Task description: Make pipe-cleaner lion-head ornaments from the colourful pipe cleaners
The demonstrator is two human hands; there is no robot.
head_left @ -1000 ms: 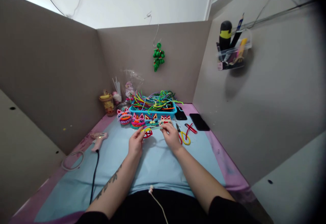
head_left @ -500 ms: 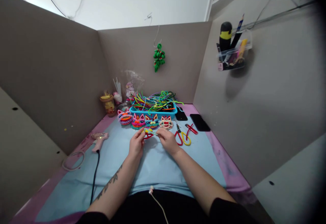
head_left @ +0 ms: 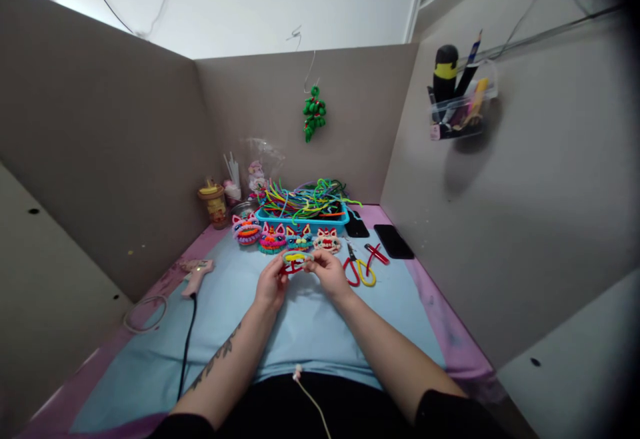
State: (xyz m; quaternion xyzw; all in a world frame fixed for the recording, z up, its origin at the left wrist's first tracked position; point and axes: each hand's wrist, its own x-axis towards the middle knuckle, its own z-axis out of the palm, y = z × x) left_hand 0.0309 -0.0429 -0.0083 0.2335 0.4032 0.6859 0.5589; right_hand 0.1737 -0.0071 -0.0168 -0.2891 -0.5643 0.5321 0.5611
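Between my two hands is a small pipe-cleaner piece (head_left: pixel 296 258) with a pale bluish-green outer strand, yellow inside and red below. My left hand (head_left: pixel 273 284) pinches its left end, and my right hand (head_left: pixel 329 272) has its fingers closed on the right end. Just beyond stand finished fuzzy animal heads: a lilac one (head_left: pixel 247 231), a pink one (head_left: pixel 273 239), a blue one (head_left: pixel 299 237) and a cream one (head_left: pixel 327 241). Scissors with red and yellow handles (head_left: pixel 367 272) lie to the right of my right hand.
A blue basket (head_left: pixel 325 224) heaped with colourful pipe cleaners stands at the back. Red-handled tool (head_left: pixel 377 254) and a black phone (head_left: pixel 393 241) lie right. A pink glue gun (head_left: pixel 196 277) with a black cord is at left. Grey partitions (head_left: pixel 300 69) enclose the table.
Both hands have turned the piece, and the pale strand now curves over its top instead of stretching out toward my right hand. The view has shifted slightly.
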